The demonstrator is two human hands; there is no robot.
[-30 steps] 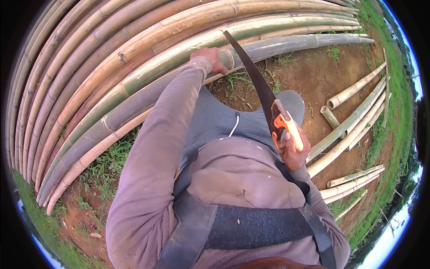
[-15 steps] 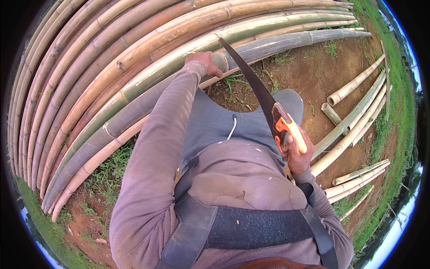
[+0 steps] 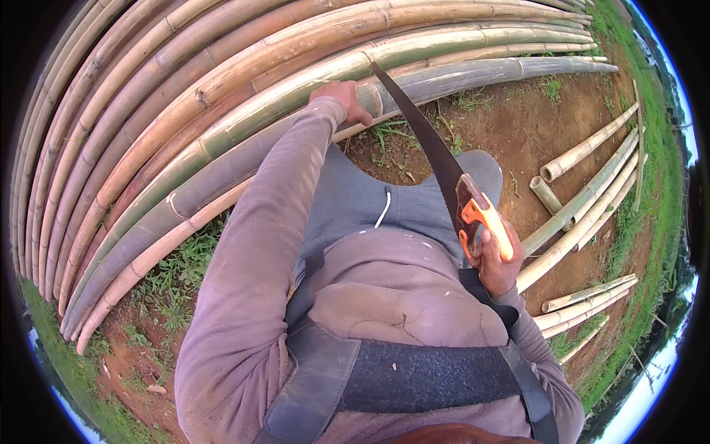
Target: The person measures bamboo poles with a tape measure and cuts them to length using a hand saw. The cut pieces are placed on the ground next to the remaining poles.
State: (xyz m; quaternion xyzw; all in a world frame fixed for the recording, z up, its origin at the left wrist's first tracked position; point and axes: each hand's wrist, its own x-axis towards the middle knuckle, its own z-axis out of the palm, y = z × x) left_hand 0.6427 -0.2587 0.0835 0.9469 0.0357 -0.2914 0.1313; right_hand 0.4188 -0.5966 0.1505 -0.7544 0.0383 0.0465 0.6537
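Observation:
My left hand (image 3: 345,101) is wrapped over a thick grey-green bamboo pole (image 3: 473,75), the thumb on its near side, beside a ringed joint. In my right hand (image 3: 497,259) is the orange handle of a hand saw (image 3: 430,143). The dark blade slants up and to the left, and its tip reaches over the poles just right of my left hand. Whether the teeth touch the bamboo I cannot tell. Farther off, a green and tan pole (image 3: 310,72) runs alongside the held one.
Many long bamboo poles (image 3: 111,140) lie side by side across the far and left side. Cut bamboo pieces (image 3: 592,144) rest on the brown soil to the right, with shorter lengths (image 3: 588,296) nearer me. Grass (image 3: 181,277) grows beside the poles at left.
The view has shifted slightly. My left hand stays on the pole, and my right hand keeps the saw at nearly the same slant.

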